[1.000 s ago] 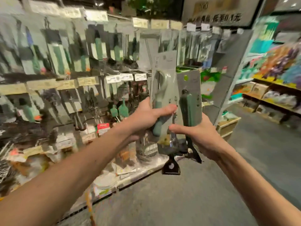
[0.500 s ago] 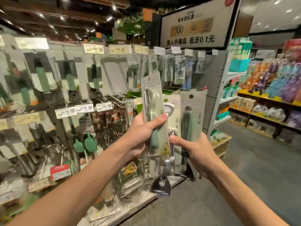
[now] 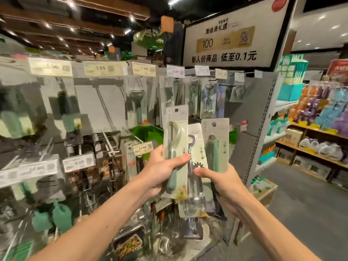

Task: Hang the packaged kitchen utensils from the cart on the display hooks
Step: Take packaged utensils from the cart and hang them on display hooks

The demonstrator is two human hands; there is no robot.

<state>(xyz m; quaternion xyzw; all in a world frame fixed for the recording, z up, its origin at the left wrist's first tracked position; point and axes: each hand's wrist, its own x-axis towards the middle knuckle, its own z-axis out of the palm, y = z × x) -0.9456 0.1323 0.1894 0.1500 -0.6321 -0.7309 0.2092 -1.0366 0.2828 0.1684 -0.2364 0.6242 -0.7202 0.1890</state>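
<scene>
Head view: we hold 3 utensil packs up before the hook wall (image 3: 88,102).
Left hand (image 3: 160,170) grips the peeler pack (image 3: 176,140); right hand (image 3: 224,183) grips the opener pack (image 3: 195,147) and green-handled pack (image 3: 216,136), side by side.

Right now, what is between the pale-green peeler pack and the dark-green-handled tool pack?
A white-carded metal bottle opener pack, shown in the head view.

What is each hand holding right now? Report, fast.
Left hand: fingers curled around the light-green utensil package.
Right hand: grips two packages, the bottle opener package and the dark-green-handled utensil package.
</scene>
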